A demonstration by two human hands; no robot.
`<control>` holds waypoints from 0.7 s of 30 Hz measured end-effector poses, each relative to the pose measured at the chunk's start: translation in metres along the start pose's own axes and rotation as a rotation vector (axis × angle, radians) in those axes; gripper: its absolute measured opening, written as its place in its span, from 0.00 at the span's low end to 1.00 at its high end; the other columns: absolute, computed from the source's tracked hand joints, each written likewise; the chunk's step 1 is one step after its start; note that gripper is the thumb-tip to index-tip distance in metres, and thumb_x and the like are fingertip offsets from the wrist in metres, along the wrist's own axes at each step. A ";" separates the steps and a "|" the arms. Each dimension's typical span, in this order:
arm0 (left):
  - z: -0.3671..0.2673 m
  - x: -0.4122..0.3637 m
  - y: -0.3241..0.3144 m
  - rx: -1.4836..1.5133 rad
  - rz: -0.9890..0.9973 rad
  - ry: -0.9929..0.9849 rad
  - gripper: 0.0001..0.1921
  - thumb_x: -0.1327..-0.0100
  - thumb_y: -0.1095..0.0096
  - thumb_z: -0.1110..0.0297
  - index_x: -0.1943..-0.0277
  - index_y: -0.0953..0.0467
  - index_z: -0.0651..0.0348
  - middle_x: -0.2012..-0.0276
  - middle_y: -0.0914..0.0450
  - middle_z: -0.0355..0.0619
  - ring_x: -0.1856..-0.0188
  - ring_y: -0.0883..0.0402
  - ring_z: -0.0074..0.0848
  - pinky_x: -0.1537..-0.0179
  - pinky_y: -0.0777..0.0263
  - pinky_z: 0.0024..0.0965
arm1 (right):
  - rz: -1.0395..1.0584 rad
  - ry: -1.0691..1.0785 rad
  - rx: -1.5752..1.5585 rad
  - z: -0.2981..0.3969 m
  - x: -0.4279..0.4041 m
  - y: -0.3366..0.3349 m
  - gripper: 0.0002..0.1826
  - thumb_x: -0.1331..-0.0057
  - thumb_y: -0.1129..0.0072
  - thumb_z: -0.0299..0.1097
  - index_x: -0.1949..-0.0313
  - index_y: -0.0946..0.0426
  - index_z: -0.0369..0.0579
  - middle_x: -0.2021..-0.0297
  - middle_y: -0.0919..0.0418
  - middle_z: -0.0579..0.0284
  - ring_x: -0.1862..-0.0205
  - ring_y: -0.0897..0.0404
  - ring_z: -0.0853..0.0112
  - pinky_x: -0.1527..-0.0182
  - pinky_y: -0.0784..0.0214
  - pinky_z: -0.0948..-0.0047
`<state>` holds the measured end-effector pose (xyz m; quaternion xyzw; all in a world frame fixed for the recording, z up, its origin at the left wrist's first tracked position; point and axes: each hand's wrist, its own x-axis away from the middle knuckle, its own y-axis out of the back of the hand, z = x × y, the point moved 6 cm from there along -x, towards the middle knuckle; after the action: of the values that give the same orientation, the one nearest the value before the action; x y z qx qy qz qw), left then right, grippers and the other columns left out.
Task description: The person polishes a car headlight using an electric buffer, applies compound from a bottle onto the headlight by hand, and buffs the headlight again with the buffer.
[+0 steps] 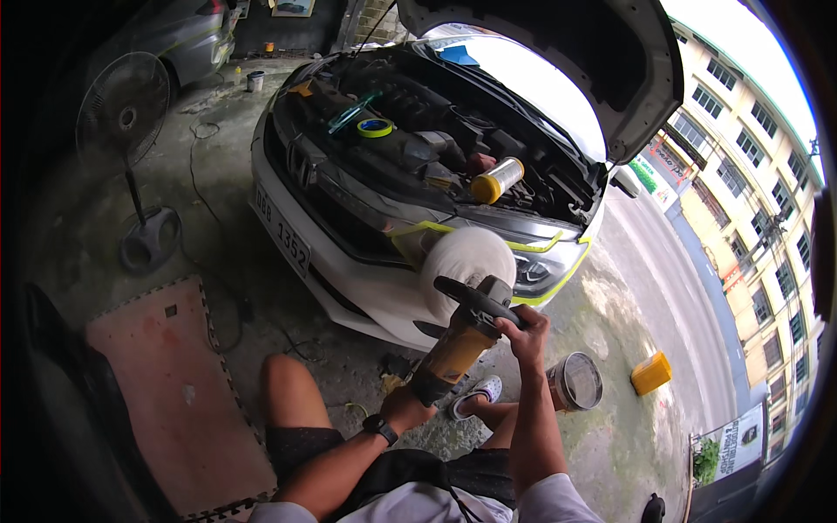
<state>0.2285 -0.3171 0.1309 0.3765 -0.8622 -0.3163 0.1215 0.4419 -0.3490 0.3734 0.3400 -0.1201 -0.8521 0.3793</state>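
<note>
A yellow and black rotary polisher slants across the middle of the view. My left hand, below a black wristwatch, wraps the rear end of its body. Near its head, my right hand grips one side of the black loop handle. The white, fluffy polishing pad is in front of the car's headlight, hiding part of it; I cannot tell whether it touches. Yellow-green masking tape borders the headlight. Behind it is the white car's front bumper.
The raised hood overhangs the engine bay, where a tape roll and a yellow-capped bottle lie. A bucket and yellow container stand right. Left are a pedestal fan, a floor mat and a cord.
</note>
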 end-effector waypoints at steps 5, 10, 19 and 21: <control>-0.004 -0.007 -0.008 -0.036 0.076 0.034 0.17 0.45 0.31 0.53 0.62 0.13 0.59 0.66 0.11 0.59 0.59 0.11 0.54 0.56 0.17 0.52 | -0.060 -0.047 0.013 -0.009 0.003 0.015 0.20 0.46 0.19 0.41 0.71 0.17 0.34 0.80 0.26 0.69 0.74 0.31 0.81 0.73 0.39 0.74; -0.001 -0.004 -0.003 0.010 0.031 -0.036 0.16 0.47 0.30 0.55 0.63 0.14 0.58 0.67 0.12 0.60 0.60 0.11 0.55 0.56 0.17 0.53 | 0.027 0.016 0.045 0.005 0.000 -0.009 0.22 0.46 0.17 0.41 0.69 0.17 0.33 0.79 0.23 0.66 0.73 0.29 0.81 0.71 0.35 0.73; 0.032 0.024 0.020 0.322 -0.117 0.022 0.12 0.45 0.29 0.61 0.64 0.17 0.59 0.70 0.13 0.57 0.61 0.10 0.52 0.61 0.17 0.49 | 0.246 0.191 0.100 0.065 -0.007 -0.089 0.27 0.45 0.16 0.48 0.72 0.21 0.34 0.82 0.33 0.55 0.76 0.39 0.76 0.74 0.38 0.68; 0.038 0.027 0.018 0.344 -0.151 0.035 0.12 0.45 0.28 0.60 0.64 0.17 0.60 0.70 0.13 0.58 0.60 0.10 0.50 0.61 0.17 0.48 | 0.265 0.213 0.100 0.067 -0.007 -0.099 0.28 0.45 0.16 0.48 0.73 0.23 0.35 0.82 0.34 0.53 0.77 0.41 0.75 0.74 0.39 0.67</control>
<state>0.1824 -0.3100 0.1122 0.4609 -0.8706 -0.1659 0.0464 0.3444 -0.2798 0.3806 0.4281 -0.1653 -0.7468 0.4813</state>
